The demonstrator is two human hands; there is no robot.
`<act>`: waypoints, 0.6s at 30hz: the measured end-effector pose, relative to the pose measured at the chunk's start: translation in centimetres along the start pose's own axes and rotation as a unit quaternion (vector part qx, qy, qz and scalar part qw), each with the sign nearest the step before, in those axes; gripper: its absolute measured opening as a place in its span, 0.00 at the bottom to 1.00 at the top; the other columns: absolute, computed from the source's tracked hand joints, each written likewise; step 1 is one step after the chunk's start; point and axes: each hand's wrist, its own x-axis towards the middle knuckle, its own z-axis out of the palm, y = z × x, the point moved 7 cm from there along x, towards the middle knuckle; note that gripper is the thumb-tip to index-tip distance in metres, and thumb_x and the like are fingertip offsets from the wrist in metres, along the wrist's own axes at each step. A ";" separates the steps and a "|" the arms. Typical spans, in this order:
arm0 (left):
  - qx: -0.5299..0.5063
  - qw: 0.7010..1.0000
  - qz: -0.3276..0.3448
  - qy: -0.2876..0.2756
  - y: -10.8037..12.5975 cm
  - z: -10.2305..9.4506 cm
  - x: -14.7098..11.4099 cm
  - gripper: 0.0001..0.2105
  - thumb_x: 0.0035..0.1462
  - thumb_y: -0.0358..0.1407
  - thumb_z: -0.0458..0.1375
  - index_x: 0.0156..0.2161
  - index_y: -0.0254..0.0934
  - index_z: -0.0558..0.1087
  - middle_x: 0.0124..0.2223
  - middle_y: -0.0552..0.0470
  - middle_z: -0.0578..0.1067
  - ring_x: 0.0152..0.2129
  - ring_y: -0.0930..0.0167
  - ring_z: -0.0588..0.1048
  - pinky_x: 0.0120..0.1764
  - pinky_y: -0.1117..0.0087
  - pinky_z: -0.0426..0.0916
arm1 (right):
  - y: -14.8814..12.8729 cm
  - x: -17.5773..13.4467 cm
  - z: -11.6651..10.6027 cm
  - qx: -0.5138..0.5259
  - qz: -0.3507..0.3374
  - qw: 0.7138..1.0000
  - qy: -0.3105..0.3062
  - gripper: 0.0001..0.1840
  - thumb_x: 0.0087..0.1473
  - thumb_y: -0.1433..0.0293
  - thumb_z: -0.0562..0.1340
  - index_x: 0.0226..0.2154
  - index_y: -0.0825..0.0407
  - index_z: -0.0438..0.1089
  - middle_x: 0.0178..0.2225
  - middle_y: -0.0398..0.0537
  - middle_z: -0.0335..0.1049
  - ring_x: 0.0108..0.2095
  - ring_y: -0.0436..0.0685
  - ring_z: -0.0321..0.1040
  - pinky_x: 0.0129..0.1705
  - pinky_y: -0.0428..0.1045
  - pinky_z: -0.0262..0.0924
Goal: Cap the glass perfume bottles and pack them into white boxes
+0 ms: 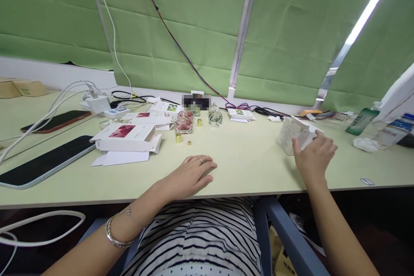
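Pale desk (pixel 239 172) ahead, I see the left hand (pixel 194 174) loosely spread, holding nothing; the right hand (pixel 313 155) spreads at the carton (pixel 286 136) on the right, grip unclear. Lopsided thumb pressure could topple it; a leftward sweep, the pink bottle (pixel 183 126) beyond.

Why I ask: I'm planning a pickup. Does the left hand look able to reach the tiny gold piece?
Probably yes: the left hand lies on the table, seemingly empty, with no object between it and the tiny gold piece.
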 end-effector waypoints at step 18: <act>-0.009 1.000 0.002 0.015 0.1 0.1 -0.2 0.15 0.61 0.39 0.46 0.51 0.40 0.64 0.51 0.45 0.66 0.52 0.64 0.62 0.51 0.58 0.56 | -23.1 1.7 23.3 0.376 -0.099 0.844 -0.368 0.22 0.44 0.72 0.60 0.44 0.56 0.60 0.47 0.54 0.66 0.46 0.58 0.62 0.49 0.54 0.56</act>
